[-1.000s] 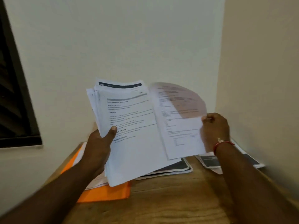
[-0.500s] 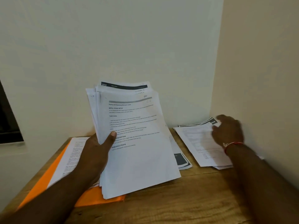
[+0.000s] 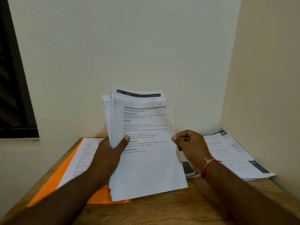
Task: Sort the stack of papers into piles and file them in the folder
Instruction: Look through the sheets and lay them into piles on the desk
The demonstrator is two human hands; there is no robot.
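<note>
Above a brown wooden table (image 3: 162, 211), a left hand (image 3: 110, 153) clamps thumb and fingers on an upright stack of white printed papers (image 3: 108, 116). A right hand (image 3: 190, 143) pinches the top sheet (image 3: 146, 168) by its edge. A flat orange folder (image 3: 53, 184) lies beneath. A careless pinch may drag two sheets.

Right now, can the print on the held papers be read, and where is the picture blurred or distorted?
Head view: on the top sheet, headings are readable, small lines soft; the right pile and the page on the orange folder are blurred; light dim and even, no glare; the wide lens slants the window frame.
</note>
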